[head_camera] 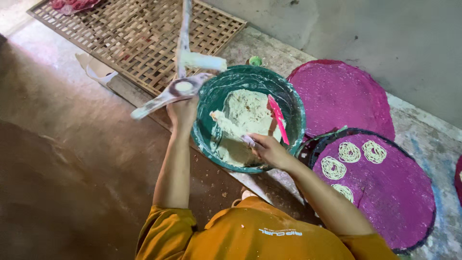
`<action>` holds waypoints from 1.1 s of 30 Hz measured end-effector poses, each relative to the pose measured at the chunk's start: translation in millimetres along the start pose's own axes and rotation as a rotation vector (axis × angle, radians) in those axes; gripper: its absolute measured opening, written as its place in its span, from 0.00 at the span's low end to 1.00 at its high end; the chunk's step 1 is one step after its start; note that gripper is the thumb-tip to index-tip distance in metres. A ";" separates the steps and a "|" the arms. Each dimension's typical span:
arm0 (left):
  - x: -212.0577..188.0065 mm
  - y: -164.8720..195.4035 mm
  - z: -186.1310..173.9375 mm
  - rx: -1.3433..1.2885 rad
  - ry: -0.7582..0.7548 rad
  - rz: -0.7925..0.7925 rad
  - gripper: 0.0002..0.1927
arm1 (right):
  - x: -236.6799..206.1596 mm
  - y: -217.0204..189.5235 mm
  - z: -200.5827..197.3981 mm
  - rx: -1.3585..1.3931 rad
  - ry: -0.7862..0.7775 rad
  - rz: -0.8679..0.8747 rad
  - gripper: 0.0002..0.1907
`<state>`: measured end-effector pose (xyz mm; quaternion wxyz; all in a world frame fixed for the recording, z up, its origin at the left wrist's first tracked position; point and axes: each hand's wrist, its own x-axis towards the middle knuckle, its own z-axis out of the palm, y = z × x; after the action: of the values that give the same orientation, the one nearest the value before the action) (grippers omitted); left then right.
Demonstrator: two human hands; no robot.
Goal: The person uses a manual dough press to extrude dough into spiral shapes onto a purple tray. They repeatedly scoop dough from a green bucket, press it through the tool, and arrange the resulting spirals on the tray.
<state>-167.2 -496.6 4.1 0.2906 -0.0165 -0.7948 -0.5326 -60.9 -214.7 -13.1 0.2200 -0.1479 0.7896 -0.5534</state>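
My left hand (182, 113) grips a dough-smeared noodle press (179, 89) with long handles, held at the left rim of a green bowl (293, 103). The bowl holds a mass of pale dough (243, 115) and a red spatula (277, 117). My right hand (267, 149) reaches into the bowl from the near rim, fingers closed on a bit of dough. To the right lies a round purple-cloth tray (390, 192) carrying several coiled noodle nests (349, 152).
A second purple round tray (339, 94) lies behind the first. A woven bamboo mat (130, 36) sits at the top left with red cloth on its far corner. A white sandal (96, 70) lies by the mat. Grey wall at the top right.
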 end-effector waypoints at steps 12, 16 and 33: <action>-221.3 95.9 116.7 -0.941 -1.225 -0.747 0.18 | -153.8 -58.9 -71.1 0.842 0.375 -0.716 0.32; -206.3 172.1 99.9 -0.659 -1.226 -0.299 0.28 | -237.5 -68.7 -112.0 0.261 0.363 -0.820 0.35; -306.5 266.3 221.7 -0.485 -1.716 0.120 0.22 | -455.2 32.5 -146.1 -0.011 0.271 -0.137 0.53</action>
<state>78.2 -104.8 21.5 -0.3884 -0.5120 -0.6017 -0.4742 256.0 131.8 82.5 0.0721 -0.1268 0.8032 -0.5776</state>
